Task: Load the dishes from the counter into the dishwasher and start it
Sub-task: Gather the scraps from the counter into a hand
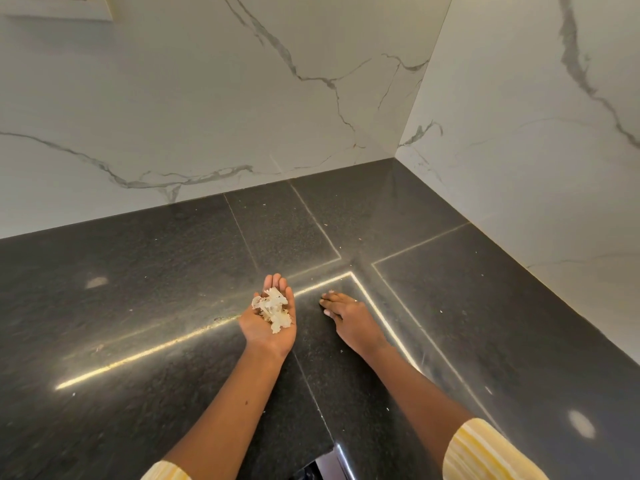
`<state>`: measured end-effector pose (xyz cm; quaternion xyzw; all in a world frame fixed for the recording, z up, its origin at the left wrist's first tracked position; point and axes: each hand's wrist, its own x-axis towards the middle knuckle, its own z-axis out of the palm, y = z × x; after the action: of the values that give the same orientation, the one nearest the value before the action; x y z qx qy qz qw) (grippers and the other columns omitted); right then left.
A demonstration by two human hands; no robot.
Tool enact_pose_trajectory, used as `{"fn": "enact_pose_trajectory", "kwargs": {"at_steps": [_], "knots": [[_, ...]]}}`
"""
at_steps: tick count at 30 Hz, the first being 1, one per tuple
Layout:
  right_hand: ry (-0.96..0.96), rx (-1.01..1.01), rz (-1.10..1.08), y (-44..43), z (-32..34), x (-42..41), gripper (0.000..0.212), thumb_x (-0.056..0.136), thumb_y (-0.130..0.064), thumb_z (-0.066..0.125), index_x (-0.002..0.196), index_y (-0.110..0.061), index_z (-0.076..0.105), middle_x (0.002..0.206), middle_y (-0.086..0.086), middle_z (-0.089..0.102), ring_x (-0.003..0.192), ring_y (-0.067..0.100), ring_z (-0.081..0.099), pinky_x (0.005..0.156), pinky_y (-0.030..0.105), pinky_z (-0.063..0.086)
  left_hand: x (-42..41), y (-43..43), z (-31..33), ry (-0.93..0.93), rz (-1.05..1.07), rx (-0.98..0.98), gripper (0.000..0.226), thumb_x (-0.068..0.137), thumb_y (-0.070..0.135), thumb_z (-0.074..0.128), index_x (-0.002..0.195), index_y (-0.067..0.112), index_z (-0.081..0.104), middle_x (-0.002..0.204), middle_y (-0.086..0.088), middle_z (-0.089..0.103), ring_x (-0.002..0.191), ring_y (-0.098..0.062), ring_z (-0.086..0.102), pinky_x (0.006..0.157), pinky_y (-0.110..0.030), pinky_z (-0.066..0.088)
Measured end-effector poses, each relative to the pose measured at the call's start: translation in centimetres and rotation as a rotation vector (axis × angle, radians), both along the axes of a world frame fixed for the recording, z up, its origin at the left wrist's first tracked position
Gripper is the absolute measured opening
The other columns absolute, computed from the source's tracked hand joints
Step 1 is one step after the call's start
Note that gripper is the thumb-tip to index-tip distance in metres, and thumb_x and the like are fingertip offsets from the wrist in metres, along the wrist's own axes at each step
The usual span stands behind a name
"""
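My left hand (268, 327) is held palm up above the dark granite counter (138, 289), cupping a small heap of pale food scraps (273, 309). My right hand (344, 315) lies palm down on the counter just to the right, its fingertips pressed on the surface and pointing toward the left hand. No dishes and no dishwasher are visible. Both forearms reach in from the bottom edge, with yellow striped sleeves at the elbows.
The counter runs into a corner between two white marble walls (207, 116). Small crumbs (327, 225) are scattered over the dark surface. A bright strip of reflected light crosses the counter. A gap in the counter edge (325, 462) shows at the bottom middle.
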<state>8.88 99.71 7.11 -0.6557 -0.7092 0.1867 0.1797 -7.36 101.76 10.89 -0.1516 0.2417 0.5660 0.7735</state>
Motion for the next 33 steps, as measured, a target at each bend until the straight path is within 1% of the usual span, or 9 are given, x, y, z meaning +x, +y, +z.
{"fn": "enact_pose_trajectory", "kwargs": {"at_steps": [7, 11, 14, 20, 24, 26, 27, 31, 33], "knots": [[-0.132, -0.129, 0.076, -2.3, 0.0, 0.8, 0.062, 0.09, 0.009, 0.035, 0.146, -0.016, 0.03, 0.155, -0.003, 0.021, 0.144, 0.011, 0.011, 0.104, 0.01, -0.002, 1.2, -0.5, 0.5, 0.016, -0.023, 0.005, 0.044, 0.102, 0.027, 0.023, 0.104, 0.01, 0.064, 0.096, -0.004, 0.069, 0.092, -0.014, 0.064, 0.076, -0.025, 0.055], [-0.116, -0.035, -0.055, -4.0, 0.2, 0.2, 0.055, 0.087, 0.011, 0.04, 0.138, -0.008, 0.043, 0.146, 0.006, 0.041, 0.137, 0.016, 0.032, 0.112, 0.016, 0.013, 2.0, -1.2, 0.3, 0.022, -0.042, -0.014, 0.044, 0.102, 0.027, 0.024, 0.103, 0.009, 0.064, 0.089, -0.005, 0.072, 0.091, -0.014, 0.064, 0.082, -0.025, 0.052], [-0.205, 0.05, -0.084, -5.3, 0.0, -0.3, 0.046, 0.091, 0.006, 0.04, 0.135, -0.004, 0.046, 0.139, 0.011, 0.049, 0.127, 0.023, 0.043, 0.107, 0.025, 0.031, 2.5, -1.9, 0.1, 0.026, -0.051, -0.026, 0.044, 0.102, 0.026, 0.024, 0.105, 0.008, 0.064, 0.085, -0.006, 0.072, 0.09, -0.016, 0.064, 0.085, -0.026, 0.05], [-0.426, -0.028, -0.098, -7.7, 0.3, -1.5, 0.051, 0.094, 0.006, 0.04, 0.142, 0.003, 0.026, 0.146, 0.02, 0.032, 0.13, 0.034, 0.035, 0.1, 0.034, 0.044, 3.5, -3.5, 0.1, 0.052, -0.068, -0.034, 0.045, 0.102, 0.026, 0.023, 0.107, 0.007, 0.063, 0.099, -0.005, 0.067, 0.092, -0.017, 0.063, 0.081, -0.028, 0.051], [-0.449, 0.009, -0.119, -9.9, 0.3, -1.6, 0.046, 0.09, 0.009, 0.045, 0.135, 0.004, 0.038, 0.135, 0.022, 0.042, 0.123, 0.034, 0.041, 0.095, 0.034, 0.046, 4.3, -5.7, 0.0, 0.068, -0.096, -0.021, 0.044, 0.101, 0.025, 0.023, 0.109, 0.007, 0.063, 0.099, -0.006, 0.067, 0.092, -0.017, 0.063, 0.083, -0.027, 0.05], [-0.247, 0.026, -0.225, -10.8, 0.6, -0.7, 0.033, 0.088, 0.007, 0.047, 0.118, -0.001, 0.058, 0.118, 0.013, 0.059, 0.11, 0.028, 0.053, 0.085, 0.028, 0.047, 4.6, -7.0, -0.3, 0.057, -0.106, -0.017, 0.044, 0.1, 0.025, 0.024, 0.108, 0.008, 0.063, 0.096, -0.006, 0.068, 0.091, -0.018, 0.063, 0.085, -0.027, 0.049], [-0.023, 0.019, -0.345, -11.2, 0.8, -0.2, 0.028, 0.087, 0.005, 0.049, 0.108, -0.003, 0.066, 0.107, 0.01, 0.066, 0.102, 0.025, 0.059, 0.081, 0.024, 0.046, 4.6, -7.7, -0.4, 0.052, -0.107, -0.012, 0.044, 0.1, 0.025, 0.024, 0.107, 0.008, 0.064, 0.093, -0.006, 0.069, 0.09, -0.018, 0.063, 0.084, -0.027, 0.049], [1.532, -0.228, -0.703, -12.6, 1.3, -0.1, 0.017, 0.085, 0.011, 0.055, 0.096, 0.006, 0.066, 0.084, 0.012, 0.071, 0.081, 0.018, 0.068, 0.072, 0.02, 0.055, 5.3, -10.5, -0.8, 0.075, -0.128, 0.002, 0.042, 0.101, 0.025, 0.025, 0.103, 0.008, 0.063, 0.087, -0.006, 0.07, 0.088, -0.017, 0.061, 0.079, -0.027, 0.049], [1.898, -0.232, -0.706, -13.6, 1.5, -1.2, 0.021, 0.087, 0.015, 0.047, 0.086, 0.006, 0.066, 0.077, 0.013, 0.071, 0.074, 0.017, 0.07, 0.066, 0.021, 0.057, 5.7, -11.7, -0.7, 0.084, -0.126, 0.003, 0.04, 0.1, 0.024, 0.027, 0.1, 0.008, 0.064, 0.081, -0.006, 0.071, 0.086, -0.017, 0.061, 0.078, -0.027, 0.048]]}}
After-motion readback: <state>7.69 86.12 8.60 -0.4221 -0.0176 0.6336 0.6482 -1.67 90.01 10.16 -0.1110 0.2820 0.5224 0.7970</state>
